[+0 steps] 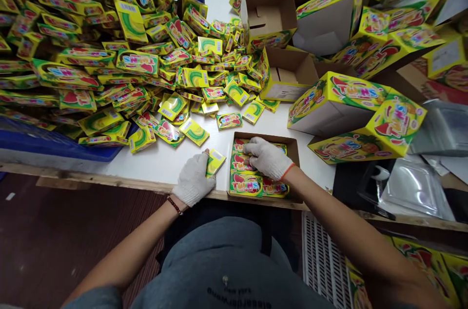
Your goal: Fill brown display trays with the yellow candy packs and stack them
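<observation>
In a white knit glove, my left hand [195, 178] is closed on a small yellow-green candy box [215, 163] at the table's front edge. My right hand [268, 158], gloved the same way, reaches down into an open carton [297, 155] standing in front of me. Rows of small TWINS boxes [245, 184] lie face up inside that carton. The right fingers are bent over the boxes at the carton's left side; whether they grip one is hidden. Several loose small boxes [194, 131] lie just beyond my left hand.
A large heap of small candy boxes [135, 63] fills the left and spills from a blue bin [62, 141]. Empty printed cartons [288, 75] stand at the back right, some folded open. Clear plastic trays [417, 189] and a tape dispenser [378, 177] lie at the right.
</observation>
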Tool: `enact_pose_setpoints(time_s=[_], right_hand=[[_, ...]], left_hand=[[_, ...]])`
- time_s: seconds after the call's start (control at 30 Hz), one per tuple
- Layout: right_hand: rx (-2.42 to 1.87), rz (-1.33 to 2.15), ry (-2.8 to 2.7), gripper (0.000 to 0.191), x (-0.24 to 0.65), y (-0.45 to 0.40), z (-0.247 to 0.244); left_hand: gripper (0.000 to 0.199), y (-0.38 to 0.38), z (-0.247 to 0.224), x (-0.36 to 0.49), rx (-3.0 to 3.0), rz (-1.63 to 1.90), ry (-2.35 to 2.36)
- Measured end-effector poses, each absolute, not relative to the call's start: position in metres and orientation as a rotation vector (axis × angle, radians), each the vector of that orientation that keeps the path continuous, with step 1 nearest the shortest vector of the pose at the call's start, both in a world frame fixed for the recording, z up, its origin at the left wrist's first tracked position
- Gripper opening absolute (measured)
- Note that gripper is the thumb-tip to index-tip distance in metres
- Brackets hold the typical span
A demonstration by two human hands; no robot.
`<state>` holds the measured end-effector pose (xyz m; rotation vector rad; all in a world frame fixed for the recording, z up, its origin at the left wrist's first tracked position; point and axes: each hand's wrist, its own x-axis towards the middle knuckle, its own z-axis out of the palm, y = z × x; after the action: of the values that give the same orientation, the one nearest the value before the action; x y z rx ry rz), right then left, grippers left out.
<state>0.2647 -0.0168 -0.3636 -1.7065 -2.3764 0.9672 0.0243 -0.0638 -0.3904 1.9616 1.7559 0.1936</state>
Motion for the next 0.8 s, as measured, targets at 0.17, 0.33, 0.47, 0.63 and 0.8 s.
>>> enact_pose_setpoints(time_s=[0.17, 0.33, 0.47, 0.63, 0.8], right_hand=[[-1.596, 0.917, -2.255, 0.020, 0.273, -0.029, -0.354], [-1.160, 0.717, -2.186, 0.036, 0.257, -0.031, -0.304], [-1.234, 0.748, -2.128, 0.024, 0.262, -0.023, -0.297], [-1.573, 0.746, -1.876, 0.021, 0.282, -0.017, -0.338], [-1.665, 0.808, -1.804, 0.021, 0.285, -0.019, -0.358]], left_hand=[[0.057, -0.050, -0.371, 0.005, 1.213, 0.822, 1.261], [0.044, -0.042, -0.335, 0.027, 1.058, 0.757, 0.926], [0.046, -0.021, -0.329, 0.040, 1.576, 0.790, 0.995], [0.047, 0.023, -0.358, 0.004, 2.490, 0.499, 1.399], [0.048, 0.049, -0.391, -0.032, 2.761, -0.041, 1.373]])
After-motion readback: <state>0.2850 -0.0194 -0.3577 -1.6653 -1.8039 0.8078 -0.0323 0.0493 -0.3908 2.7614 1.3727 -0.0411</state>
